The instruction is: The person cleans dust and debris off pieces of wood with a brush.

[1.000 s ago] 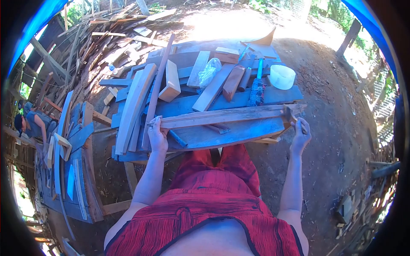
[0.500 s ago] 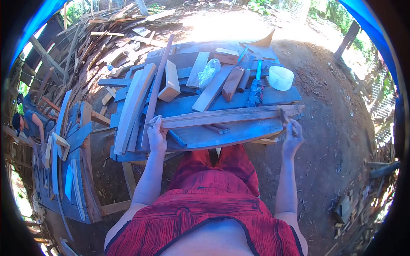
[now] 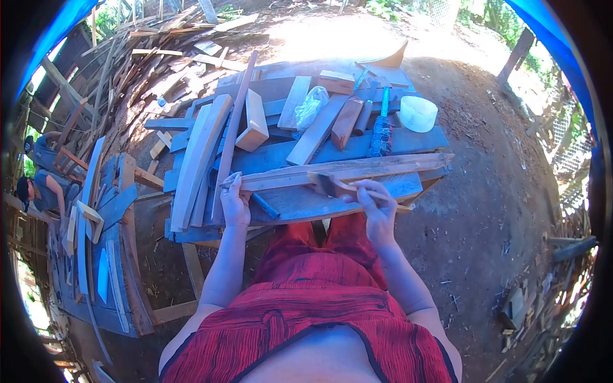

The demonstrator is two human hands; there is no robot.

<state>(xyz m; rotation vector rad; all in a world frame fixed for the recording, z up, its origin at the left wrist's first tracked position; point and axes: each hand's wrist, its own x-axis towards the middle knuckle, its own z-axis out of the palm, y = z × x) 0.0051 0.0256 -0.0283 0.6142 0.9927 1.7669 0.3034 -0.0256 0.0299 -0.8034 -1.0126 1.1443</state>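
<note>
A long wooden strip [image 3: 389, 164] lies crosswise along the near side of the plank workbench [image 3: 303, 207]. My left hand [image 3: 235, 205] pinches its left end between thumb and fingers. In my right hand [image 3: 378, 214] is a paintbrush [image 3: 331, 186], gripped by its handle with the bristles pointing left. The bristles lie at the strip's near edge, around the middle of its length. A short dark rod [image 3: 265, 207] rests on the bench just right of my left hand.
Beyond the strip are wooden blocks [image 3: 254, 121], a plastic bag [image 3: 311, 107], a blue-handled tool [image 3: 383, 127] and a white tub [image 3: 418, 113]. Long boards [image 3: 198, 163] lean at left. A second bench [image 3: 121, 281] stands farther left, with people [image 3: 48, 185] beside it. Scrap wood [image 3: 159, 76] is piled behind.
My right hand has swept the paintbrush leftward along the strip, from near its right end to about its middle. My left hand stays at the left end.
</note>
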